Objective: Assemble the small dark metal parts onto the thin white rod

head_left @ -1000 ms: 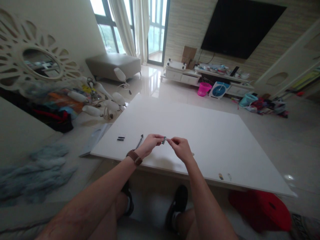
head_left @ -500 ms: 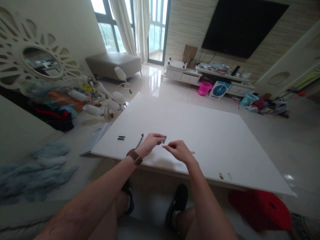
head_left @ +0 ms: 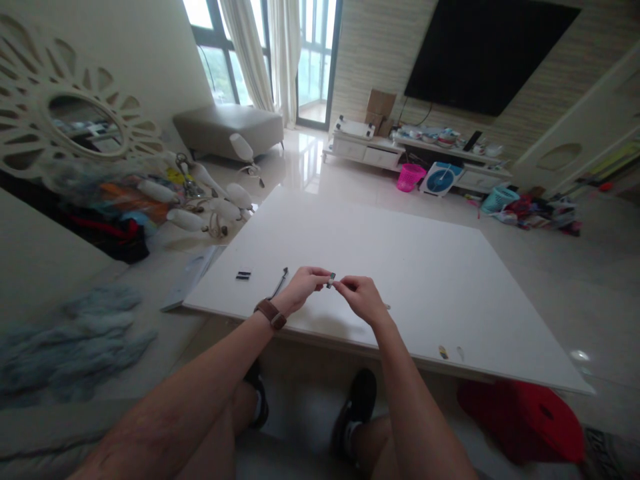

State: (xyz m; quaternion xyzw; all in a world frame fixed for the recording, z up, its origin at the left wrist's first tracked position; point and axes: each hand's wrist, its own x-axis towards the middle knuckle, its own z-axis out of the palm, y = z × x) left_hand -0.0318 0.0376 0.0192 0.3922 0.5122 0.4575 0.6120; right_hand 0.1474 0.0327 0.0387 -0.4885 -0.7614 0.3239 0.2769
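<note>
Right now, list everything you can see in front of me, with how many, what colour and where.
small part: one, dark, pinched between both hands' fingertips
table: one, white, under the hands
thin tool: one, dark, on table left of the hands
flat piece: one, black, on table, far left
small bits: two, colour unclear, near table's front edge, right
round object: one, red, floor, lower right
television: one, black, on wall
basket: one, pink, floor below television
bench: one, grey, far left
left hand: brown watch on wrist
right hand: bare
</note>
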